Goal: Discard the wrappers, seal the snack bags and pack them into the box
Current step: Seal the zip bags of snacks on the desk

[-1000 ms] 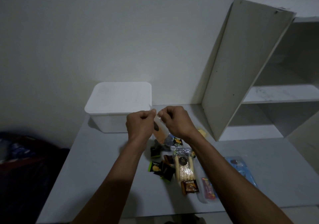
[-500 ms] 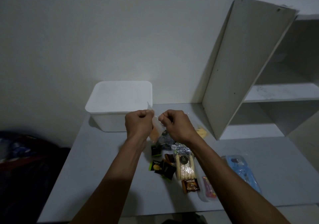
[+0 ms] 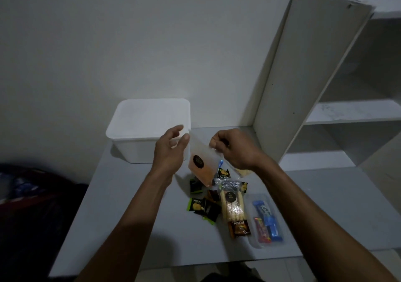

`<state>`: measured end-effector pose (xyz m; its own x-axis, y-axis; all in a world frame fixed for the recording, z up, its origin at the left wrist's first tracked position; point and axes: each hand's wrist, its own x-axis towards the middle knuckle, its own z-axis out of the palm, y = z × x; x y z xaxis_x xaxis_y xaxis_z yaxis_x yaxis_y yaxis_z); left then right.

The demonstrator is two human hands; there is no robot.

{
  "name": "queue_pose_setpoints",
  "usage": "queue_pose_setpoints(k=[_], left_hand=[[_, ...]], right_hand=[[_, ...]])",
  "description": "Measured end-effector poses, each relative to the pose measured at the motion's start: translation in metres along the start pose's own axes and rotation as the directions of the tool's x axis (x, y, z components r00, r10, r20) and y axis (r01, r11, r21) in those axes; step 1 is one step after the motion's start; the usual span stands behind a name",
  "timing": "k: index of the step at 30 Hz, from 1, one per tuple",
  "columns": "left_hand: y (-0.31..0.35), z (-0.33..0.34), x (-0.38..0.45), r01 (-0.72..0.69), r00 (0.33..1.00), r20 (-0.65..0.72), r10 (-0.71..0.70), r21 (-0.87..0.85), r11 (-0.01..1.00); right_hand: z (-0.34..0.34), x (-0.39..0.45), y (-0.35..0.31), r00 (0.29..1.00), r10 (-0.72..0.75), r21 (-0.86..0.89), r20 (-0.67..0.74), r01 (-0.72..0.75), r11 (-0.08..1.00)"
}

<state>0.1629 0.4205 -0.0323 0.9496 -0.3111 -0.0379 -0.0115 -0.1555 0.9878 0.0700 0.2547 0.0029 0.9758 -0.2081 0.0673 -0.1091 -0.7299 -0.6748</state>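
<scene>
Sealing step: my right hand [image 3: 235,149] pinches the bag [image 3: 200,165] top, left hand [image 3: 171,149] spread beside it; next, box [image 3: 149,127].

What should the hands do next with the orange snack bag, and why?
Probably carry the orange snack bag over to the white box. The right hand pinches its top edge, the left hand has opened, and the box's lid looks shut, so the left hand may open it first.

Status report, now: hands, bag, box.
Right hand pinching clear snack bag top. Left hand open, beside it. White box lid on, blocking packing.
</scene>
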Motion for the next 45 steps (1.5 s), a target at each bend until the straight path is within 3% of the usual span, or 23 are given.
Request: queue_pose_setpoints(k=[2, 5, 11, 15, 18, 26, 34, 45], left_hand=[[-0.002, -0.002, 0.002, -0.053, 0.995, 0.085, 0.055, -0.019, 0.998], [-0.002, 0.001, 0.002, -0.079, 0.994, 0.077, 0.084, -0.065, 0.995], [-0.001, 0.009, 0.000, 0.039, 0.999, -0.005, -0.041, -0.216, 0.976], [-0.003, 0.016, 0.002, 0.054, 0.998, -0.027, -0.062, -0.224, 0.973], [-0.009, 0.026, 0.007, 0.037, 0.996, -0.070, -0.053, -0.207, 0.978], [-0.043, 0.080, 0.060, 0.132, 0.984, -0.105, -0.147, -0.140, 0.981], [-0.051, 0.141, 0.167, 0.076, 0.975, -0.204, -0.086, -0.058, 0.995], [-0.110, 0.195, 0.276, 0.261, 0.853, -0.426, -0.303, -0.154, 0.953]], right_hand=[[-0.012, -0.001, 0.000, 0.999, -0.024, -0.007, 0.047, 0.025, 1.000], [-0.025, -0.004, -0.001, 0.997, -0.023, 0.021, 0.068, 0.022, 1.000], [-0.010, -0.019, 0.027, 0.988, 0.105, 0.310, -0.110, -0.066, 0.949], [0.014, -0.019, 0.037, 0.922, 0.228, 0.443, -0.314, -0.071, 0.894], [0.022, -0.014, 0.044, 0.885, 0.272, 0.506, -0.377, -0.049, 0.861], [0.026, 0.033, 0.108, 0.834, 0.399, 0.539, -0.381, -0.150, 0.829], [0.016, 0.138, 0.179, 0.777, 0.462, 0.551, -0.428, -0.181, 0.815], [0.063, 0.255, 0.260, 0.762, 0.544, 0.641, -0.351, -0.228, 0.733]])
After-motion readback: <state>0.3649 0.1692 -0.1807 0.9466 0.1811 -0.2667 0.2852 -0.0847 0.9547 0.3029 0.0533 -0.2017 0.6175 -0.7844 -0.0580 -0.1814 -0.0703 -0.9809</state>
